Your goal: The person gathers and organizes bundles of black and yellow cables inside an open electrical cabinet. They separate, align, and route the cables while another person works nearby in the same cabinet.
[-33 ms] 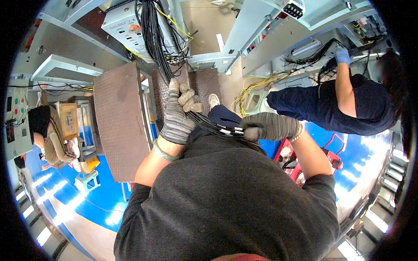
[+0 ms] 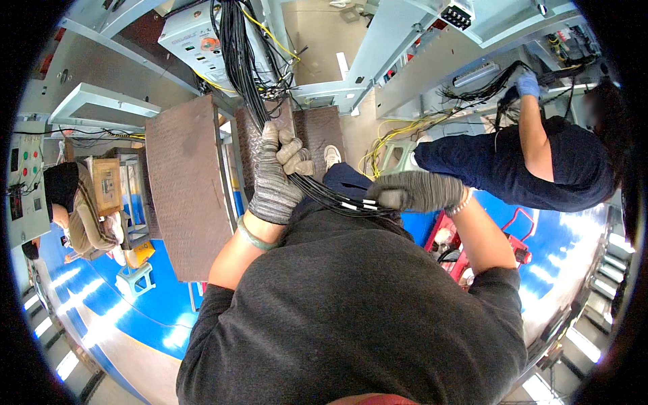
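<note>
The black cable bundle (image 2: 270,101) runs down from the grey box (image 2: 202,40) above, then bends right. Left hand (image 2: 277,175) is closed around it higher up; right hand (image 2: 418,192) grips the white-tipped ends (image 2: 361,204), lower and to the right.
</note>
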The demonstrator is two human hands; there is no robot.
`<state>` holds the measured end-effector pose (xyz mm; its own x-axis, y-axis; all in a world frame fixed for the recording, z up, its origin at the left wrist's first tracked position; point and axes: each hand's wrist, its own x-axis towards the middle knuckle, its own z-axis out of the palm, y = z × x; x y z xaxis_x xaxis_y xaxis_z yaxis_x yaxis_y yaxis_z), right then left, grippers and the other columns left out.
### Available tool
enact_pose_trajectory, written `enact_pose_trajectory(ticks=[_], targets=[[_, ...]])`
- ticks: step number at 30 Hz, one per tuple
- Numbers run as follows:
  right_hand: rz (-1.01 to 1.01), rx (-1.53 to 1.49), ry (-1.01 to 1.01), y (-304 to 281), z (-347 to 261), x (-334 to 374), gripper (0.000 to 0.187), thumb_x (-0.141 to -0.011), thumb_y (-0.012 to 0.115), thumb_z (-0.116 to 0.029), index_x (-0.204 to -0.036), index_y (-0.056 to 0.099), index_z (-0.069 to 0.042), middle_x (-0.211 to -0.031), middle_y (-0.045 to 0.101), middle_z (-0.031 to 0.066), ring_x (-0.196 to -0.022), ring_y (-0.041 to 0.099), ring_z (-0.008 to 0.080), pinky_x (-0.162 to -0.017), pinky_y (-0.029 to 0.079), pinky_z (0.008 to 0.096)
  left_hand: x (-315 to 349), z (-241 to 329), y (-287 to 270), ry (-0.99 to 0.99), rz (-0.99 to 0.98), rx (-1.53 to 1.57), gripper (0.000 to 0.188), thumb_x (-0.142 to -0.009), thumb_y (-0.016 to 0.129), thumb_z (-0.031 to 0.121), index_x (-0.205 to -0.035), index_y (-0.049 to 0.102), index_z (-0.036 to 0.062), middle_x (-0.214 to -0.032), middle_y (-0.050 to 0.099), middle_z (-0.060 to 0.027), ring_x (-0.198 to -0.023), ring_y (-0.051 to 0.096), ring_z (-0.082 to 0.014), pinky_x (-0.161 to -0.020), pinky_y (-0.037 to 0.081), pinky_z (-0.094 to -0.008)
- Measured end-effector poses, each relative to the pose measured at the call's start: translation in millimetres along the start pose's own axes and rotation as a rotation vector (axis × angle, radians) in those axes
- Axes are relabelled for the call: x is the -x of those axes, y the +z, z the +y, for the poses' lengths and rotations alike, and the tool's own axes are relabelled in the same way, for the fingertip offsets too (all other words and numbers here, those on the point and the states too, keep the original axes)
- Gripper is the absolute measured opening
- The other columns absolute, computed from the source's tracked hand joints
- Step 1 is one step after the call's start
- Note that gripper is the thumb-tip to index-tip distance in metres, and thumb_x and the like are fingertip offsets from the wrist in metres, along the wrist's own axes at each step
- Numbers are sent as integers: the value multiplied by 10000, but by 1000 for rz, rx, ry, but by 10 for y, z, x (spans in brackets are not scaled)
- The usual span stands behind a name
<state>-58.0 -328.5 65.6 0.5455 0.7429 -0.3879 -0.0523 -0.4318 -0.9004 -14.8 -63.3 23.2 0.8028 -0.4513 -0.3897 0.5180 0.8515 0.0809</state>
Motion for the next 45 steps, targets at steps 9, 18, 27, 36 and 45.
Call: enact_pose_trajectory(ticks=[9, 18, 27, 36, 45], targets=[[529, 667, 154, -1127, 334, -1858, 530, -769, 610, -247, -1231, 435, -54, -1141, 554, 179, -1094, 513, 320, -941, 401, 386, 9, -23, 55, 5, 85, -17, 300, -844, 575, 418, -720, 602, 147, -458, 395, 67, -365, 328, -63, -382, 303, -216], [367, 671, 104, -1203, 468, -2453, 472, -751, 576, -348, -1135, 538, -76, -1081, 566, 203, -1043, 531, 334, -920, 397, 411, -22, -55, 12, 75, 176, -149, 294, -871, 527, 434, -839, 559, 143, -490, 315, 85, -392, 276, -49, -401, 300, -213], [-71, 196, -172, -839, 236, -1062, 298, -857, 525, -190, -1140, 546, -99, -1047, 596, 140, -944, 584, 274, -839, 475, 350, -131, -152, 221, 0, 235, -352, 353, -810, 652, 344, -1031, 552, 88, -650, 426, 48, -500, 385, -57, -473, 407, -203], [-245, -371, -7, -556, 202, -946, 391, -925, 458, -340, -1029, 619, 0, -953, 651, 123, -839, 612, 165, -734, 490, 276, -129, -110, 54, -39, 84, -337, 296, -849, 600, 366, -769, 525, 91, -662, 500, 13, -526, 469, -90, -449, 389, -213], [-111, -185, 93, -454, -119, -361, 222, -804, 640, -181, -943, 612, -10, -819, 636, 60, -715, 590, 128, -621, 487, 258, -108, -120, -15, 37, 196, -375, 299, -850, 601, 359, -795, 556, 68, -647, 508, -8, -508, 460, -86, -452, 392, -207]])
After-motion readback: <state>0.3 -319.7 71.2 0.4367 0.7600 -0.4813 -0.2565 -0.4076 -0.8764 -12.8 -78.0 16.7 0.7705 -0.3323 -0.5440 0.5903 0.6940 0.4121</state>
